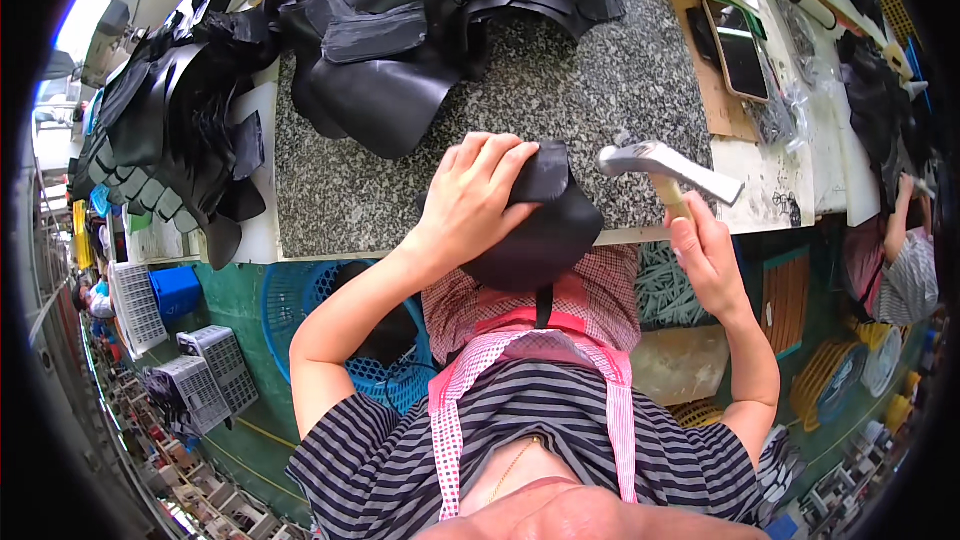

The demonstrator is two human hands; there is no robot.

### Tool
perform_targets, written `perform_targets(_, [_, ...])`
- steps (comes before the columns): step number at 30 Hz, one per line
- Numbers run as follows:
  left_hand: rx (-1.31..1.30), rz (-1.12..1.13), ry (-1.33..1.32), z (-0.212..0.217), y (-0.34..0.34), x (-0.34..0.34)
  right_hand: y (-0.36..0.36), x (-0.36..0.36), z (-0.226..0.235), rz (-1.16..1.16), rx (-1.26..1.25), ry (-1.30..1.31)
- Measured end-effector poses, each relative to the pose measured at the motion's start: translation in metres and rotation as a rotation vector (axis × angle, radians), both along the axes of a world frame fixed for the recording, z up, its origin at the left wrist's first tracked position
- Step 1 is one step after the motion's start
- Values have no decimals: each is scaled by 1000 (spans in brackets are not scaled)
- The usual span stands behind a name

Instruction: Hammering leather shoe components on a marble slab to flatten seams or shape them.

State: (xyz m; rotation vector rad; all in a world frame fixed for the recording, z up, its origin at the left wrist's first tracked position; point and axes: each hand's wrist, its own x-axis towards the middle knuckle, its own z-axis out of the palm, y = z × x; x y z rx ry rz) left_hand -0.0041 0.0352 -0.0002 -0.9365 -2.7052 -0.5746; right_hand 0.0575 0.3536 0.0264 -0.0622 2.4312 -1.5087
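At frame centre, the black leather piece (540,225) overhangs the near edge of the granite slab (560,90), with bare stone open above it up to the heaped black leather pieces (380,50) at upper left. Its underside is hidden. The left hand (478,195) presses flat, fingers spread over it; the right hand (705,250) is fisted on a raised hammer (665,168), centre right.

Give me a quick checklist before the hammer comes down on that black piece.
1. Left hand flat on black piece: ok.
2. Right hand gripping hammer: ok.
3. Hammer head raised off the piece, to its right: ok.
4. Piece rests on granite slab edge, partly overhanging: not ok.
5. Fingers out of the strike spot: cannot tell.
6. Black stack away from the piece: ok.
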Motion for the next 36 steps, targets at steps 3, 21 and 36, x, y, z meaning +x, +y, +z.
perform_targets(3, [-90,-22,-67,1,3,-12,-6,3,9,132,68,37])
perform_targets(21, [335,108,-471,4,7,-16,-33,-15,8,316,117,-52])
perform_targets(36, [382,248,-629,1,6,-15,-26,-16,6,288,122,40])
